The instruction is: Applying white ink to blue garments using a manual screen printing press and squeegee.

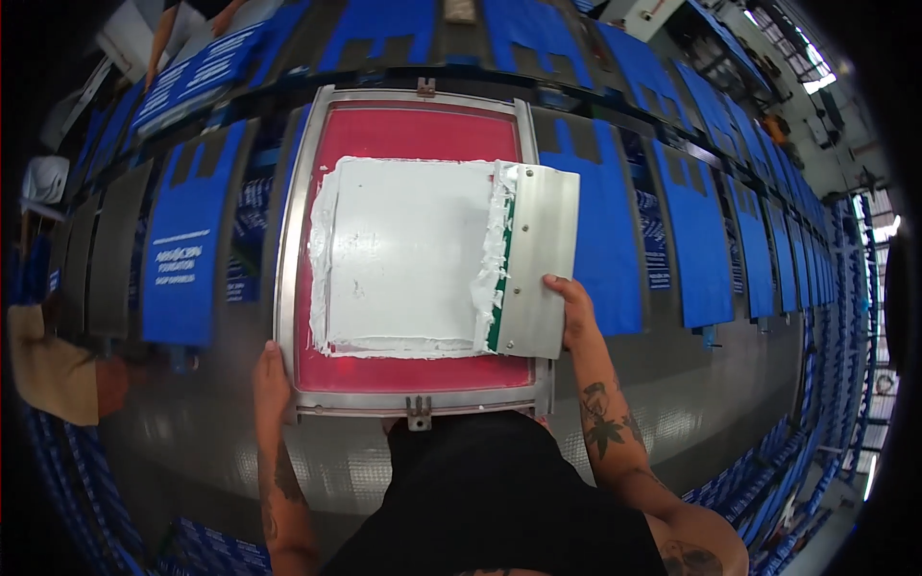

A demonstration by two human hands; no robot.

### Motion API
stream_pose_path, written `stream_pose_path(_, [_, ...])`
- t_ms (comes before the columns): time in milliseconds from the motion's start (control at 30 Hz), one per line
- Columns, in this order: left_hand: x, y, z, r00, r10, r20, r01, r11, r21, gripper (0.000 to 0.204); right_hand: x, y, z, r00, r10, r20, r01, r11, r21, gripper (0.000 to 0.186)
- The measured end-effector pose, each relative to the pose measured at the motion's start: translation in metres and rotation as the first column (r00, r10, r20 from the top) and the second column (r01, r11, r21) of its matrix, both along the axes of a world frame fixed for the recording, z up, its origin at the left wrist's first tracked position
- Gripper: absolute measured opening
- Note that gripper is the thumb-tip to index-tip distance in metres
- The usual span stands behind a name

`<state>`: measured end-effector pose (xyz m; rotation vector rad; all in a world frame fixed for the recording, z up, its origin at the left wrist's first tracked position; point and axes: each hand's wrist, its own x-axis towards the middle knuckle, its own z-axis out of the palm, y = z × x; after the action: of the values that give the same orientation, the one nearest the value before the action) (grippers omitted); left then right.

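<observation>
A screen-printing frame [305,182] with a metal rim and red mesh [413,134] is held in front of my body. White ink [327,278] borders the pale rectangular area in its middle, thickest on the left edge and beside the blade. Across the right part of the mesh lies a wide squeegee [538,259] with a metal holder and green blade, white ink smeared along it. My right hand [575,317] is closed on the squeegee's right edge, thumb on top. At the frame's lower left side, my left hand [272,379] grips the rim; its fingers are partly hidden.
Blue cut fabric pieces [687,230] lie on dark boards in rows on both sides and beyond the frame. One blue piece [178,259] at left bears white print. Another person's arm [163,43] shows at the far left, and a tan-clothed person [53,370] stands nearer left.
</observation>
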<state>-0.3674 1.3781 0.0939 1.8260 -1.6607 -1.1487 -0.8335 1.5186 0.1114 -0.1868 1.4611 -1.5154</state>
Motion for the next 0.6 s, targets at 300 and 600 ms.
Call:
stream_pose_path(300, [-0.016, -0.015, -0.032, 0.997, -0.023, -0.073, 0.024, 1.0, 0.01, 0.06, -0.006, 0.008, 0.018, 0.999, 0.003, 0.035, -0.003, 1.0, -0.004, 0.044])
stream_pose_path(600, [-0.013, -0.009, -0.028, 0.999, -0.038, 0.016, 0.037, 0.998, 0.055, 0.058, -0.004, -0.006, 0.012, 0.998, 0.064, 0.012, -0.064, 0.998, 0.019, 0.045])
